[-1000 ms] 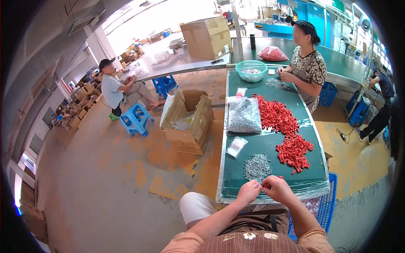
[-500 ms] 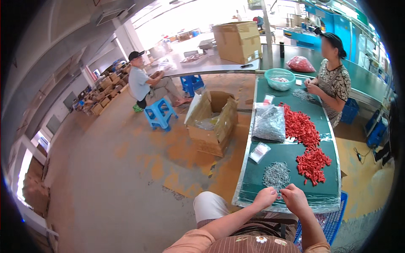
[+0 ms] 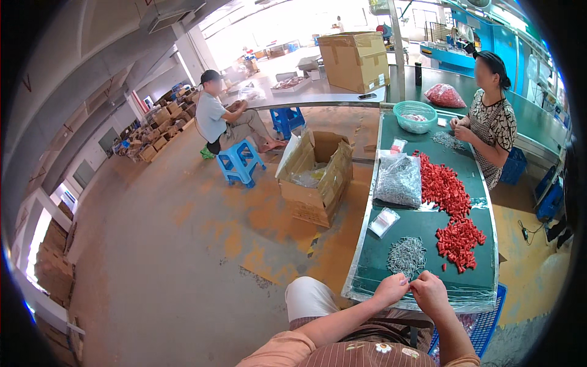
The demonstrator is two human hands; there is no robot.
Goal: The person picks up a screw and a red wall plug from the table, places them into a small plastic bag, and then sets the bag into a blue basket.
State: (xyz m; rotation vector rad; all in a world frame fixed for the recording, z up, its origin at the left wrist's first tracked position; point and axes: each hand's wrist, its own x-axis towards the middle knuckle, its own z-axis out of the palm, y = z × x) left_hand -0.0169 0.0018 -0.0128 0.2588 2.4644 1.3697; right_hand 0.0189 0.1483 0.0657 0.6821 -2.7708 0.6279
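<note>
Both hands meet at the near end of a green-topped table point(image 3: 367, 269), fingertips almost touching. My left hand point(image 3: 391, 289) is pinched closed, and my right hand point(image 3: 429, 290) is pinched closed beside it. What the fingers hold is too small and covered to make out. Just beyond them lies a pile of small silvery screw-like pieces point(image 3: 406, 257). To its right spreads a heap of small red plastic plugs point(image 3: 460, 244), joining a larger red heap point(image 3: 443, 186) farther back. One red plug point(image 3: 444, 267) lies apart near my right hand.
A clear bag of silvery pieces point(image 3: 398, 180) and a small white packet point(image 3: 384, 222) lie on the table's left side. A co-worker point(image 3: 489, 116) stands at the far right by a green basket point(image 3: 416, 117). An open carton point(image 3: 315, 183) and blue stool point(image 3: 240, 162) stand left. A blue crate point(image 3: 486, 327) sits below.
The view has shifted slightly, so the scene sits a little farther right. My hands stay pinched together at the table's near edge. A single red plug now shows beside the near red heap.
</note>
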